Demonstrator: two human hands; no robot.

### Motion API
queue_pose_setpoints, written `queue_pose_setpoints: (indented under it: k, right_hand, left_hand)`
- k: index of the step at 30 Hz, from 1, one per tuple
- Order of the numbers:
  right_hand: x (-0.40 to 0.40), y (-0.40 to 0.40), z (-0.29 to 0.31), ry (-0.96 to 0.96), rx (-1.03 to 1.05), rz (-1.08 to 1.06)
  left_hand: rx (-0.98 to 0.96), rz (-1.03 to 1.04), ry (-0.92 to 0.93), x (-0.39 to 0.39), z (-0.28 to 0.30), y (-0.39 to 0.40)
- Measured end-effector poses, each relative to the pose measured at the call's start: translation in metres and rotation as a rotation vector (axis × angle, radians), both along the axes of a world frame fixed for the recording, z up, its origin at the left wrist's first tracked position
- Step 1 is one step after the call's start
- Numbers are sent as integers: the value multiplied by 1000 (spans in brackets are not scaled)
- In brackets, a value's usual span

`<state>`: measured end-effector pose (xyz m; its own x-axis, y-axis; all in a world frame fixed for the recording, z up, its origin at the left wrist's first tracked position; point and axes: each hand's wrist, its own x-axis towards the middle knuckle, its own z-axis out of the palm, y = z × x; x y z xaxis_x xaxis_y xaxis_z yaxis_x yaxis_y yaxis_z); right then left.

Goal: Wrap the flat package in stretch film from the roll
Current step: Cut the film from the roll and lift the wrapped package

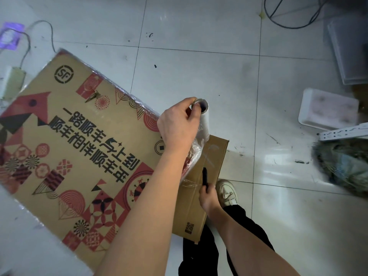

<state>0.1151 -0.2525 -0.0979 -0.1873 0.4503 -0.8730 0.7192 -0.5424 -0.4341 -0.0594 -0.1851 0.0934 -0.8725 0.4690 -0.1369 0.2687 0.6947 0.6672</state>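
On the tiled floor (199, 66): flat package (79, 152), printed face up, film already over its far edge.
Left hand (179, 124) pinches the top core end of the stretch film roll (203, 118), held upright at the package's right edge, loose film bunched below it. Right hand (207, 196) grips a black cutter (204, 176) over the plain flap beside a cream shoe (227, 193).

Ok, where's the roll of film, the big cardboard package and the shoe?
roll of film (204, 120): head view, on its white side under the open top end.
cardboard package (83, 136): head view, on the printed face.
shoe (227, 193): head view, on the cream upper.
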Motion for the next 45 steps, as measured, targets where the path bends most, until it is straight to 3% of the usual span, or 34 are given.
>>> queue_pose_setpoints:
  k: [10,15,26,29,31,33,35,39,42,45]
  right_hand:
    - [-12,-7,-12,-25,-110,-75]
    - [-15,-13,-29,-194,78,61]
    - [-12,1,-22,-248,46,350]
    - [-13,31,-7,-158,192,247]
    - [-24,58,5,47,302,81]
    - [-43,87,17,255,355,53]
    - [-65,114,29,371,406,143]
    - [-98,154,47,433,607,541]
    - [-101,164,63,420,388,664]
    - [-95,167,64,434,334,669]
  left_hand:
    - [-27,-32,14,0,2,0]
    - [-34,-56,24,1,1,-1]
    - [-42,-40,4,3,6,-3]
    - [-54,-42,-2,3,7,-3]
    - [-48,-55,-12,2,7,-3]
    - [-42,-66,-19,2,7,-3]
    - [-46,-66,-17,2,7,-4]
    - [-45,-54,-29,1,7,-3]
    - [-67,-57,-17,1,7,-2]
    - [-135,-106,-7,1,10,0]
